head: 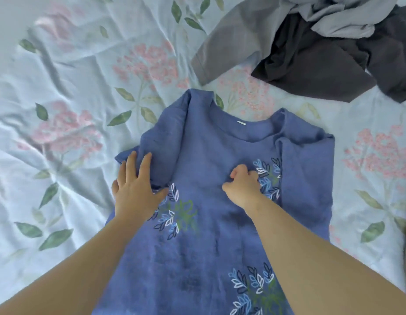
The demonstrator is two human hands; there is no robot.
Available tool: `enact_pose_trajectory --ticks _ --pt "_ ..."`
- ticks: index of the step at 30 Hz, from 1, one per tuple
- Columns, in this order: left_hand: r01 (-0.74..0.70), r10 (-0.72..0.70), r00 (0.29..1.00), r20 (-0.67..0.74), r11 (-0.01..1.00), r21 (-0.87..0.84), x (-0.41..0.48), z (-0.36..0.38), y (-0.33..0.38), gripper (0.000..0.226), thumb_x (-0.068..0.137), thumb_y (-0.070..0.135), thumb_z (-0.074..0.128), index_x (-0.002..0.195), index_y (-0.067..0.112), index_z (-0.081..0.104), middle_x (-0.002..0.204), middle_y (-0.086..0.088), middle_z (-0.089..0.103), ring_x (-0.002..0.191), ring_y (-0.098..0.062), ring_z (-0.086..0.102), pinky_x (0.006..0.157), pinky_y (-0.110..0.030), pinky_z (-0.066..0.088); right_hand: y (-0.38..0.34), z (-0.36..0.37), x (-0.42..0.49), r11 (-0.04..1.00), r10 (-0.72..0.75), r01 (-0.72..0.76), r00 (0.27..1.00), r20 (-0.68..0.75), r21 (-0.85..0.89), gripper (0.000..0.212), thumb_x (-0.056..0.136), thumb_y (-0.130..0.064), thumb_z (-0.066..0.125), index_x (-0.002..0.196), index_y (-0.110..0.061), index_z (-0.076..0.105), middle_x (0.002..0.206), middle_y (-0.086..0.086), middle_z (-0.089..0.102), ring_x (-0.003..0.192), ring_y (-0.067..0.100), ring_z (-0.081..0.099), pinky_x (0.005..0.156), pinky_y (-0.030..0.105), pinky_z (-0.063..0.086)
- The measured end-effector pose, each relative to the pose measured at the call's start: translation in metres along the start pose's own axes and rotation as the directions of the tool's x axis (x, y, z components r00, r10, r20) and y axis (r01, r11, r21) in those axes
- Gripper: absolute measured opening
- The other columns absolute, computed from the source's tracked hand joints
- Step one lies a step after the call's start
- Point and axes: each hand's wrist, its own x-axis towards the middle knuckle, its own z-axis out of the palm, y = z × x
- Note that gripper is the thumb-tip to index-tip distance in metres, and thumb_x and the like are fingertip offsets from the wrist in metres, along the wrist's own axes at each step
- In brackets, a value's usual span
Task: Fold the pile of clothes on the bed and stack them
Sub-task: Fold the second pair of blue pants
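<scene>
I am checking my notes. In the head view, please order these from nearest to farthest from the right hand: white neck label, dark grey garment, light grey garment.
1. White neck label, just beyond the right hand, on the blue shirt.
2. Dark grey garment, upper right.
3. Light grey garment, top right, behind the dark one.

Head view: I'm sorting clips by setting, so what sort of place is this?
Most likely a bedroom: a bed covered by a wrinkled floral sheet, a blue top spread out on it, and a heap of grey clothes lying beyond.
</scene>
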Motion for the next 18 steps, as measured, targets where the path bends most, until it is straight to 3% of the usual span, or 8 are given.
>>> enact_pose_trajectory --ticks 3,6,10,11,13,14,16,18 --pt "0.024 -0.033 0.998 -0.055 0.988 -0.154 0.023 -0.009 -0.017 0.066 0.076 0.021 0.072 0.137 0.021 0.046 0.142 -0.009 0.040 0.123 -0.035 0.040 0.099 -0.047 0.035 -0.006 -0.001 0.013 0.993 0.117 -0.117 0.993 0.026 -0.011 0.030 0.084 -0.016 0.056 0.108 -0.013 0.038 0.128 0.014 0.028 0.116 0.037 0.043 0.101 0.046 0.039" --pt "0.086 -0.126 0.989 -0.075 0.912 -0.400 0.054 -0.031 -0.025 0.029 0.080 0.002 0.052 0.102 0.017 0.063 0.092 -0.007 0.065 0.089 -0.031 0.057 0.076 -0.033 0.041 -0.010 0.000 0.018 0.988 0.150 -0.150 0.989 0.010 -0.040 0.032 0.082 -0.018 0.059 0.106 -0.012 0.039 0.127 0.015 0.028 0.114 0.038 0.043 0.101 0.046 0.039" --pt "0.266 -0.528 0.848 -0.032 0.478 -0.837 0.088 -0.056 -0.035 0.007 0.087 0.012 0.045 0.083 0.017 0.046 0.069 0.001 0.046 0.061 -0.016 0.041 0.055 -0.029 0.037 -0.012 0.003 0.022 0.977 0.188 -0.188 0.982 -0.005 -0.096 0.039 0.082 -0.020 0.059 0.113 -0.009 0.039 0.128 0.016 0.029 0.113 0.040 0.043 0.101 0.045 0.039" --pt "0.349 -0.627 0.777 0.062 0.348 -0.870 0.095 -0.060 -0.038 0.007 0.092 0.023 0.047 0.094 0.016 0.049 0.077 -0.001 0.051 0.066 -0.016 0.043 0.061 -0.031 0.042 -0.012 0.003 0.023 0.976 0.193 -0.193 0.981 -0.008 -0.103 0.039 0.082 -0.020 0.059 0.113 -0.009 0.039 0.128 0.017 0.028 0.113 0.040 0.043 0.100 0.045 0.039" --pt "0.529 -0.677 0.682 0.276 0.197 -0.826 0.104 -0.061 -0.048 0.043 0.097 0.044 0.038 0.123 0.012 0.050 0.110 -0.009 0.060 0.086 -0.020 0.048 0.084 -0.042 0.045 -0.013 0.004 0.025 0.972 0.204 -0.204 0.979 -0.012 -0.120 0.040 0.083 -0.022 0.059 0.114 -0.009 0.038 0.127 0.017 0.028 0.112 0.040 0.043 0.100 0.045 0.039" --pt "0.563 -0.661 0.677 0.324 0.182 -0.806 0.106 -0.059 -0.051 0.058 0.095 0.054 0.033 0.130 0.010 0.048 0.118 -0.010 0.060 0.091 -0.021 0.049 0.089 -0.043 0.044 -0.014 0.004 0.026 0.969 0.209 -0.209 0.978 -0.014 -0.132 0.042 0.083 -0.023 0.060 0.115 -0.009 0.037 0.128 0.017 0.028 0.112 0.040 0.043 0.101 0.045 0.039" --pt "0.567 -0.597 0.727 0.340 0.241 -0.788 0.098 -0.054 -0.045 0.075 0.084 0.071 0.035 0.121 0.009 0.054 0.103 -0.010 0.061 0.086 -0.025 0.057 0.079 -0.041 0.047 -0.015 0.003 0.028 0.965 0.216 -0.216 0.976 -0.016 -0.146 0.045 0.083 -0.024 0.060 0.118 -0.009 0.036 0.128 0.018 0.029 0.112 0.039 0.043 0.101 0.045 0.039" --pt "0.513 -0.460 0.845 0.274 0.548 -0.661 0.090 -0.048 -0.037 0.059 0.074 0.067 0.056 0.096 0.012 0.058 0.092 -0.007 0.053 0.076 -0.024 0.054 0.069 -0.038 0.047 -0.016 0.001 0.029 0.963 0.224 -0.224 0.974 -0.015 -0.152 0.046 0.083 -0.025 0.060 0.120 -0.009 0.036 0.128 0.018 0.030 0.113 0.038 0.042 0.100 0.044 0.039"
